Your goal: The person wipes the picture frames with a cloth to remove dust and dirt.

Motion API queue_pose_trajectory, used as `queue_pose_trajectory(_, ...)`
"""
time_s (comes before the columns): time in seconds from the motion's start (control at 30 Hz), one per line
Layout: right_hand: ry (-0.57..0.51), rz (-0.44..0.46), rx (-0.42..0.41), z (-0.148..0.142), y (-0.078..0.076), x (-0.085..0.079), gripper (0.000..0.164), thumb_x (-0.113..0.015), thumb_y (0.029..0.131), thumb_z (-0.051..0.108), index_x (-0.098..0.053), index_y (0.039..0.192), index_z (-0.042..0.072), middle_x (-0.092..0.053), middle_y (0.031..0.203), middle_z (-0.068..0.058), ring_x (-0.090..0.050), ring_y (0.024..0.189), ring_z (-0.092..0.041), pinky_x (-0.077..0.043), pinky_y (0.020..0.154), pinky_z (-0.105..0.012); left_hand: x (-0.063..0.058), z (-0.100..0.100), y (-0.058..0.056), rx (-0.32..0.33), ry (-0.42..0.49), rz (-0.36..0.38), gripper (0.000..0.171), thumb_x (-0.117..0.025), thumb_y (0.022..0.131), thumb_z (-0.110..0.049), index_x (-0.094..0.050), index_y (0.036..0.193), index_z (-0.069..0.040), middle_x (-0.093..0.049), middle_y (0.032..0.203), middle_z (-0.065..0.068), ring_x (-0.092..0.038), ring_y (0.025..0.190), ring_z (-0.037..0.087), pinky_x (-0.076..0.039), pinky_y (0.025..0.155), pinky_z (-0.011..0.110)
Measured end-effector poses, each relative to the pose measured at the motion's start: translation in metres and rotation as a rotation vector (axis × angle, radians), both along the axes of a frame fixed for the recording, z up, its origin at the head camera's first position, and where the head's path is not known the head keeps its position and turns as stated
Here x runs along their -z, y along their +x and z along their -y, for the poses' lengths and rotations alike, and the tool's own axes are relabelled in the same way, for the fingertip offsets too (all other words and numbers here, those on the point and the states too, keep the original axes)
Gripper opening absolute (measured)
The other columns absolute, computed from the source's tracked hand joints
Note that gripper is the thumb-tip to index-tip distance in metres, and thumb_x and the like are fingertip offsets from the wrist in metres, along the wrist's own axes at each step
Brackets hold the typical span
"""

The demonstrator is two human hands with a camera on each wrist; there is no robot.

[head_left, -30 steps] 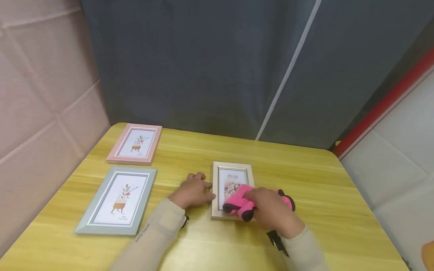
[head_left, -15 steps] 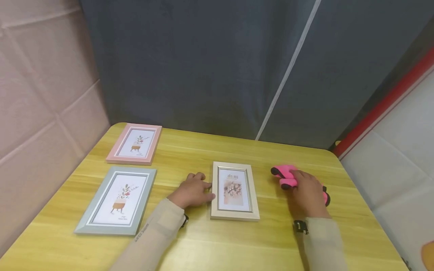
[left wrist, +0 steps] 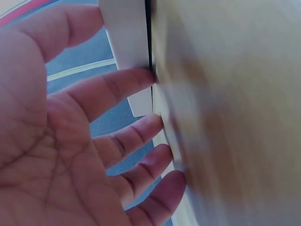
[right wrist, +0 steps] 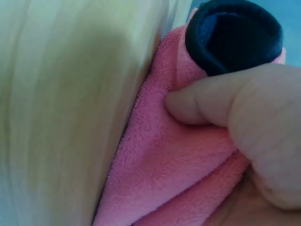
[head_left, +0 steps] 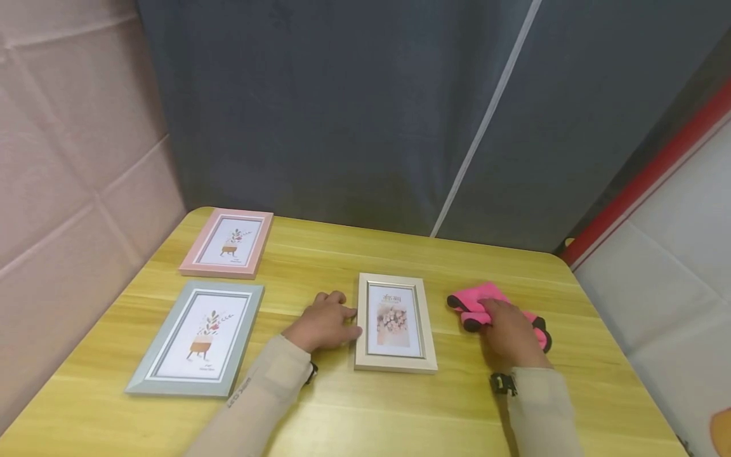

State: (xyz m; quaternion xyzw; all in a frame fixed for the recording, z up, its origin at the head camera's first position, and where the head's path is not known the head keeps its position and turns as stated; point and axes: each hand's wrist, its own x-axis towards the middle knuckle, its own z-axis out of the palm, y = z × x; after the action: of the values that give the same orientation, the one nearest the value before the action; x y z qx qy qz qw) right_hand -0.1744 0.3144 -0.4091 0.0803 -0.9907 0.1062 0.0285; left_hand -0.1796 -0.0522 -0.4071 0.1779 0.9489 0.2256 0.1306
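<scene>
A cream picture frame (head_left: 429, 336) lies face up near the middle of the table, with a flower print behind its pane. My left hand (head_left: 324, 322) rests at its left edge, thumb and index fingertip against the side. In the left wrist view the fingers (left wrist: 134, 136) are spread and fairly straight, their tips at the tabletop. To the right of the frame, my right hand (head_left: 512, 330) grips a bunched pink cloth with black edging (head_left: 482, 295) on the table. The right wrist view shows the thumb pressing into the fluffy pink cloth (right wrist: 155, 155), whose black edge curls into a loop.
On the left of the wooden table (head_left: 365, 419) lie a pink picture frame (head_left: 264, 244) at the back and a pale blue-green one (head_left: 242, 343) nearer the front. A dark grey partition (head_left: 320, 114) stands along the back edge, with pale walls at both sides.
My right hand has carried the cloth off the cream frame to the table on the right, then shifted slightly left with it. The left hand and the frames have stayed put.
</scene>
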Motion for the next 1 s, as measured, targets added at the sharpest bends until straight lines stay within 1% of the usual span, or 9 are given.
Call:
queue_pose_trajectory(0.2,-0.005,0.044,-0.006,-0.001,0.001,0.001,0.045,-0.058,0.092,0.002,-0.053,0.136,-0.006,-0.053,0.136,-0.029,-0.043,0.128,-0.051,-0.031,0.107,-0.064,0.002,-0.003,0.001,-0.031,0.029,-0.080,0.046,-0.067,0.086,-0.033,-0.070,0.125,-0.009,-0.056,0.130,0.014,-0.049,0.111,0.033,-0.046,0.090,0.048)
queue_pose_trajectory(0.27,-0.011,0.059,-0.002,-0.001,0.001,0.000,0.046,-0.058,0.092,0.002,-0.052,0.137,-0.006,-0.052,0.137,-0.029,-0.042,0.130,-0.051,-0.030,0.108,-0.063,0.001,-0.005,0.003,-0.028,0.008,-0.125,0.045,-0.069,0.085,-0.032,-0.070,0.123,-0.007,-0.059,0.126,0.015,-0.052,0.107,0.033,-0.048,0.087,0.048)
queue_pose_trajectory(0.33,-0.013,0.067,-0.001,-0.001,0.000,0.000,0.047,-0.057,0.092,0.002,-0.052,0.138,-0.006,-0.051,0.138,-0.029,-0.041,0.130,-0.051,-0.029,0.108,-0.063,-0.003,-0.007,0.007,0.002,-0.017,-0.157,0.048,-0.072,0.085,-0.034,-0.069,0.125,-0.006,-0.060,0.126,0.016,-0.054,0.108,0.034,-0.049,0.088,0.049)
queue_pose_trajectory(0.4,-0.012,0.064,-0.003,-0.001,-0.001,0.000,0.047,-0.057,0.092,0.002,-0.051,0.138,-0.006,-0.051,0.138,-0.029,-0.041,0.130,-0.051,-0.029,0.109,-0.063,-0.009,-0.009,0.011,0.060,-0.043,-0.154,0.059,-0.075,0.084,-0.039,-0.064,0.131,-0.005,-0.056,0.135,0.017,-0.052,0.118,0.036,-0.047,0.095,0.050)
queue_pose_trajectory(0.53,-0.016,0.062,-0.001,-0.001,-0.001,-0.001,0.047,-0.057,0.092,0.002,-0.052,0.137,-0.007,-0.052,0.137,-0.030,-0.042,0.130,-0.051,-0.030,0.108,-0.063,-0.017,-0.014,0.021,0.193,-0.058,-0.081,0.083,-0.084,0.075,-0.047,-0.056,0.139,-0.003,-0.041,0.152,0.016,-0.040,0.136,0.037,-0.038,0.108,0.051)
queue_pose_trajectory(0.6,-0.018,0.067,0.006,-0.001,0.000,-0.001,0.046,-0.057,0.092,0.002,-0.052,0.138,-0.006,-0.052,0.137,-0.030,-0.041,0.130,-0.051,-0.030,0.108,-0.063,-0.018,-0.016,0.025,0.213,-0.058,-0.069,0.081,-0.086,0.072,-0.044,-0.059,0.136,-0.003,-0.040,0.153,0.016,-0.039,0.137,0.037,-0.038,0.108,0.052)
queue_pose_trajectory(0.7,-0.022,0.079,0.021,-0.001,0.001,-0.001,0.046,-0.056,0.093,0.003,-0.051,0.139,-0.006,-0.051,0.138,-0.029,-0.041,0.131,-0.051,-0.029,0.109,-0.063,-0.018,-0.018,0.027,0.206,-0.065,-0.096,0.068,-0.086,0.071,-0.036,-0.065,0.127,-0.004,-0.044,0.150,0.015,-0.045,0.131,0.036,-0.043,0.104,0.050)
queue_pose_trajectory(0.87,-0.029,0.086,0.024,-0.001,0.002,-0.002,0.045,-0.056,0.094,0.004,-0.051,0.138,-0.006,-0.052,0.138,-0.029,-0.042,0.130,-0.051,-0.029,0.108,-0.063,-0.016,-0.018,0.019,0.187,-0.067,-0.103,0.062,-0.083,0.075,-0.036,-0.066,0.126,-0.006,-0.043,0.151,0.013,-0.046,0.130,0.036,-0.044,0.103,0.046)
queue_pose_trajectory(1.0,-0.045,0.085,0.015,0.000,0.002,-0.003,0.045,-0.057,0.094,0.005,-0.052,0.137,-0.007,-0.053,0.137,-0.029,-0.043,0.129,-0.051,-0.031,0.107,-0.063,-0.014,-0.018,-0.004,0.203,-0.090,-0.071,0.068,-0.081,0.079,-0.038,-0.061,0.134,-0.005,-0.037,0.156,0.012,-0.043,0.135,0.035,-0.039,0.108,0.043)
